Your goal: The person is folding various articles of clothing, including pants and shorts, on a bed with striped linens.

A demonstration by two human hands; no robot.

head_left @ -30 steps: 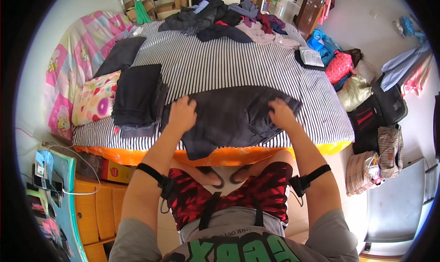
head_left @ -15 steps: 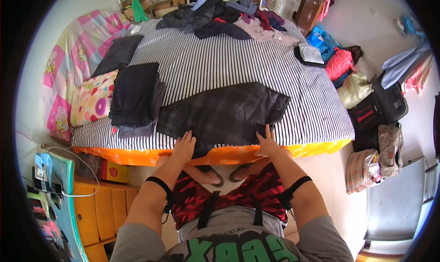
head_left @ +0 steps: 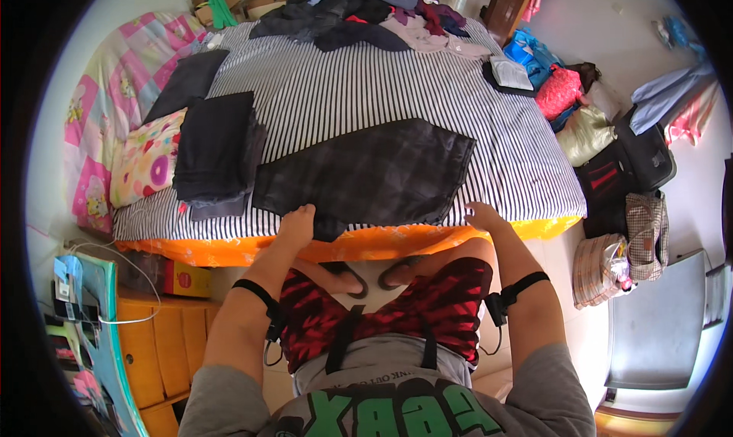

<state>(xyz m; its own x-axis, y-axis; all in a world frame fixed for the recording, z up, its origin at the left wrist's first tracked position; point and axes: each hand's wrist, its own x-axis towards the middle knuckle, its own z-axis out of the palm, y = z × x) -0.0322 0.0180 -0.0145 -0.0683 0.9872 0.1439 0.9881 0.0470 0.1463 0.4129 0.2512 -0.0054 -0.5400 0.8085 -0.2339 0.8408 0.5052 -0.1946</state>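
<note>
A pair of dark checked trousers [head_left: 374, 173] lies folded lengthwise near the front edge of the bed, broad end to the right. My left hand [head_left: 297, 224] is closed at its near edge, toward the left, with the fingertips partly hidden. A small dark flap of the cloth sticks out toward me beside that hand. My right hand [head_left: 484, 216] hovers apart from the trousers, just past their lower right corner, with thumb and fingers parted and nothing in them. Left of the trousers stands a stack of folded dark clothes [head_left: 216, 147].
Striped sheeting [head_left: 527, 162] covers the bed. Rumpled clothes [head_left: 359, 17] heap at its far end. A patterned pillow [head_left: 145, 162] and a dark folded cloth [head_left: 187, 83] lie left; an open book [head_left: 511, 76] lies right. Bags [head_left: 588, 135] crowd the right side; a wooden cabinet [head_left: 164, 345] stands lower left.
My right hand has left the trousers and moved right. My left hand has shifted slightly left and closed at the near edge. The whole view has shifted a little.
</note>
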